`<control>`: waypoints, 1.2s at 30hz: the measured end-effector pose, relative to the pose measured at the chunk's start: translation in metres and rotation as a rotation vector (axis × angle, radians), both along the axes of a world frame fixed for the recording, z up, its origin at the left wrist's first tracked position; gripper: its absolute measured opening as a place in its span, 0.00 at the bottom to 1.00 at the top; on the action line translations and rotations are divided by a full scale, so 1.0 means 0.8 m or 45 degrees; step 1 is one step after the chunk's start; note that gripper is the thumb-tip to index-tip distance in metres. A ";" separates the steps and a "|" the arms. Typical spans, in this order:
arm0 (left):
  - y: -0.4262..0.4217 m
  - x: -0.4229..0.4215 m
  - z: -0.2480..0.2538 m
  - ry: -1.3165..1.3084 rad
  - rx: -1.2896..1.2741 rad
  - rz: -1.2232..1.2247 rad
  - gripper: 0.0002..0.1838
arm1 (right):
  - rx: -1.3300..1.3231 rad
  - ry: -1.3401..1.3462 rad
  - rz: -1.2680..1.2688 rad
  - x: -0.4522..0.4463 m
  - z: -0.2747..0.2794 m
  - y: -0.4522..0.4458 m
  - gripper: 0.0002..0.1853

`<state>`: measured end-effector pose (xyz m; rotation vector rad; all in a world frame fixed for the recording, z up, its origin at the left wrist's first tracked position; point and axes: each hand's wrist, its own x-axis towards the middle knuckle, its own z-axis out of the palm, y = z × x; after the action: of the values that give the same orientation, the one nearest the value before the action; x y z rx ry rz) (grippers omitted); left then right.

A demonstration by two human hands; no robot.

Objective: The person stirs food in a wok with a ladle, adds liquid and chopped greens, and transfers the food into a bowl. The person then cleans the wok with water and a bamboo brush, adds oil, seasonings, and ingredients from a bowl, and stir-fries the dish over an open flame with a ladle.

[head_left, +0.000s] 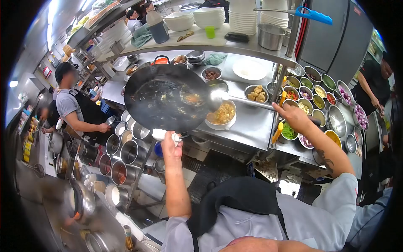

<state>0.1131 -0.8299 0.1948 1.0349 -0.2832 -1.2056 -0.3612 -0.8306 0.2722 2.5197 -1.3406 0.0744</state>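
My left hand (171, 145) is closed around the handle of a large dark wok (163, 111), with a white cloth (159, 134) at the grip. The wok is raised beside the steel counter, its inside facing me, with a little liquid and bits of food in it. My right hand (296, 117) grips the long handle of a steel ladle (252, 102). The ladle's bowl end hangs over the wok's right edge, above a white bowl (220, 124). Yellowish chunky food (222, 112) fills that bowl; part of it lies behind the ladle.
Ingredient tins (305, 106) crowd the counter's right side. A white plate (249, 69) and a bowl of brown pieces (256, 94) stand behind. Overhead runs a shelf (201, 45) with stacked bowls. At left are steel pots (133, 152) and a person in an apron (79, 101); another person (373, 80) works at right.
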 end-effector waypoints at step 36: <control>0.016 0.005 -0.004 0.058 -0.020 -0.021 0.04 | -0.047 0.062 -0.096 -0.005 0.029 0.021 0.38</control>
<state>0.1173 -0.8173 0.1918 0.9916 -0.2654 -1.2382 -0.3650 -0.8140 0.2953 2.4223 -1.4000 0.0220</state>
